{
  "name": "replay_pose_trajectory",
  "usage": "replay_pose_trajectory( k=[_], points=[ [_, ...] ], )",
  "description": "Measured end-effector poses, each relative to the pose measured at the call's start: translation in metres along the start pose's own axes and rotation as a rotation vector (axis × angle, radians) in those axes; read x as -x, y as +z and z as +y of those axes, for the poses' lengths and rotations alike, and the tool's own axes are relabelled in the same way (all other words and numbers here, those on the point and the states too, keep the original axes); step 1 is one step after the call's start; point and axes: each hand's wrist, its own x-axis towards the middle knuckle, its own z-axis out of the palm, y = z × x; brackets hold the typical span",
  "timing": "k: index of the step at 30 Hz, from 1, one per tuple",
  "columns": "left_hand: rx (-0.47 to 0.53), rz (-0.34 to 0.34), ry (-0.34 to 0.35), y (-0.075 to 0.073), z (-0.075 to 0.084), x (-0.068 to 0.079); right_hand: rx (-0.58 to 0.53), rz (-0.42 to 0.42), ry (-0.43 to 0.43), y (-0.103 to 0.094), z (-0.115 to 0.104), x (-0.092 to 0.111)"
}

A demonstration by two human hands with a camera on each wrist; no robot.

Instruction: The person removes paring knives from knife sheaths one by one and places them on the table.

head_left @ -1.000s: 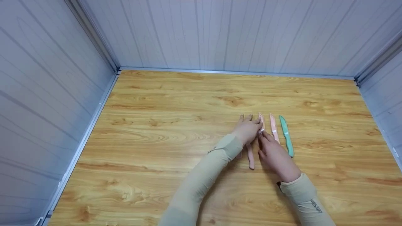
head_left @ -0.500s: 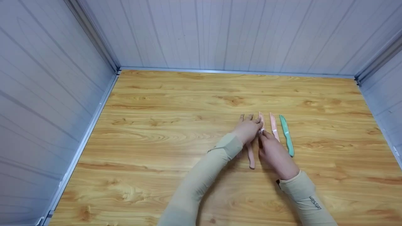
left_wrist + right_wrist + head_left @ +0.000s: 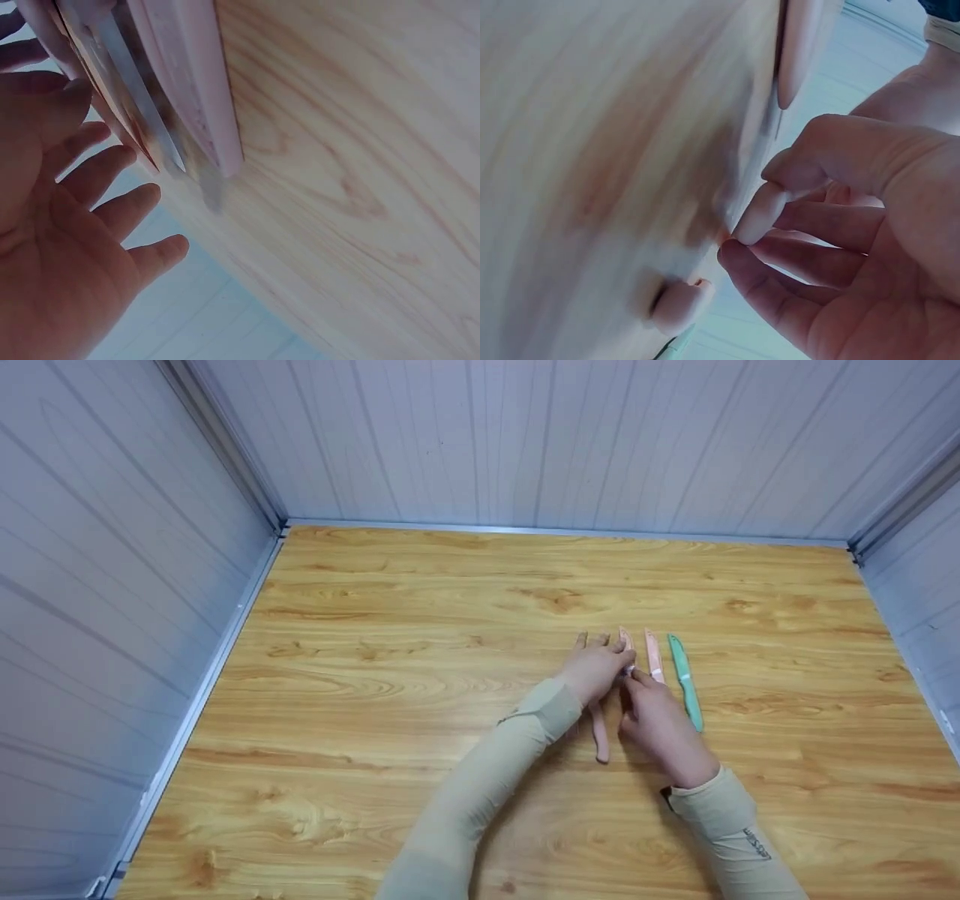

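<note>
In the head view my right hand reaches in beside a pink knife, whose tip shows beyond my fingers. The right wrist view shows my right thumb and forefinger pinching the end of its pink handle. My left hand spreads over the same row from the left, its fingertips at this knife's upper part. Below my left palm sticks out another pink handle. In the left wrist view my left hand has its fingers apart, near a bare blade and a pink sheath.
Right of my hands lie another pink knife and a green knife, roughly parallel. The wood-grain table is bounded by pale panel walls at the back and both sides.
Both hands shift very slightly to the right, with the held pink knife between them. The other knives keep practically the same places.
</note>
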Motion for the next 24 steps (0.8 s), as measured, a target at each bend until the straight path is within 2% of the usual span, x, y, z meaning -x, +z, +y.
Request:
replay_pose_trajectory(
  k=[7,14,24],
  points=[
    [-0.009,0.017,0.004,0.002,0.005,-0.003,-0.018,-0.017,0.009,-0.006,-0.001,-0.001],
    [-0.096,0.075,0.034,0.003,0.012,-0.007,-0.018,0.029,-0.042,-0.011,-0.003,0.001],
    [-0.167,0.137,0.055,0.005,0.015,-0.005,0.006,0.042,-0.051,-0.015,-0.007,0.004]
  ],
)
